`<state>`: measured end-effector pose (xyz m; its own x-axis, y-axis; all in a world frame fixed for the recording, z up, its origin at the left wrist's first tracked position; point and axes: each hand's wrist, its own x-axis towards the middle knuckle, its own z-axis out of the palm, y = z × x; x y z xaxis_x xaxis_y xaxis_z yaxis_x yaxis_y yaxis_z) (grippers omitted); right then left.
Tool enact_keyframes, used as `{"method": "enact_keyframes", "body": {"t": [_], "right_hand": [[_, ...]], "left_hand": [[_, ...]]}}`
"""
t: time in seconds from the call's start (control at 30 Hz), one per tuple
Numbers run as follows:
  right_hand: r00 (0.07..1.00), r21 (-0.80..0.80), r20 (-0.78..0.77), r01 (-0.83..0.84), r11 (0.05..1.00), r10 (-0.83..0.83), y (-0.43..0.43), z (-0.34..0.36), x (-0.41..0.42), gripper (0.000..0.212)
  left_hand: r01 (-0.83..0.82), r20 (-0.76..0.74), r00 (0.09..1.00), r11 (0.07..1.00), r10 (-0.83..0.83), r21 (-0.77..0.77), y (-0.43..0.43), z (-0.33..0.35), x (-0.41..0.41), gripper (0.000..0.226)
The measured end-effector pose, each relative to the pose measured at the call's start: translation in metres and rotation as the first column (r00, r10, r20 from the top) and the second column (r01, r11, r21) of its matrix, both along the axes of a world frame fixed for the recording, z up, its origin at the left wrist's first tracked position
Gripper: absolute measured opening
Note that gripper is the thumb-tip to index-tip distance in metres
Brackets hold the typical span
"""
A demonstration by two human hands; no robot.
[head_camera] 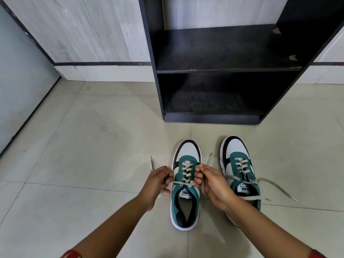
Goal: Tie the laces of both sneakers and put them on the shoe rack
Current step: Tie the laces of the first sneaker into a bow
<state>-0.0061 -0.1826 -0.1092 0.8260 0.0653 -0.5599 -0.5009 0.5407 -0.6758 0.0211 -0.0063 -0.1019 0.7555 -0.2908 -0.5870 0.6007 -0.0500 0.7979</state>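
Observation:
Two green, white and black sneakers stand side by side on the floor, toes toward the rack. My left hand [158, 180] grips one lace end of the left sneaker [186, 202], and my right hand [210, 185] grips the other end. The lace [181, 183] runs taut between both hands across the tongue. The right sneaker [240, 164] is partly hidden behind my right forearm, and its grey laces [279, 189] lie loose and untied on the floor. The dark shoe rack [223, 69] stands just beyond the sneakers, its two visible shelves bare.
Pale floor tiles [83, 146] spread to the left and front. A grey-white panelled wall [83, 34] with a dark trim stands behind the rack. A grey door or panel [18, 81] is at the far left.

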Motion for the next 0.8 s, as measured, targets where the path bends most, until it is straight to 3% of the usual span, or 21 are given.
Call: {"method": "enact_keyframes", "body": {"t": [0.2,0.4,0.5,0.63,0.8], "right_hand": [[0.991,-0.103,0.062,-0.110,0.989,0.117,0.001,0.000,0.006,0.029],[0.972,-0.242,0.154,-0.138,0.960,0.179,0.009,0.001,0.007,0.015],[0.966,-0.234,0.166,-0.155,0.960,0.196,0.009,0.001,0.007,0.023],[0.937,-0.214,0.239,-0.204,0.955,0.253,0.007,0.000,0.005,0.023],[0.909,-0.247,0.278,-0.245,0.938,0.310,0.006,-0.003,0.003,0.026]], "left_hand": [[0.129,0.181,0.976,0.992,-0.125,-0.010,-0.002,0.011,0.005,0.036],[0.299,0.220,0.932,0.954,-0.290,-0.010,-0.016,0.020,0.006,0.030],[0.313,0.170,0.936,0.950,-0.307,-0.005,-0.015,0.018,0.010,0.012],[0.257,0.024,0.966,0.965,-0.256,-0.050,-0.010,0.013,0.013,0.027],[0.299,0.014,0.954,0.954,-0.299,0.000,-0.010,0.012,0.013,0.012]]}}
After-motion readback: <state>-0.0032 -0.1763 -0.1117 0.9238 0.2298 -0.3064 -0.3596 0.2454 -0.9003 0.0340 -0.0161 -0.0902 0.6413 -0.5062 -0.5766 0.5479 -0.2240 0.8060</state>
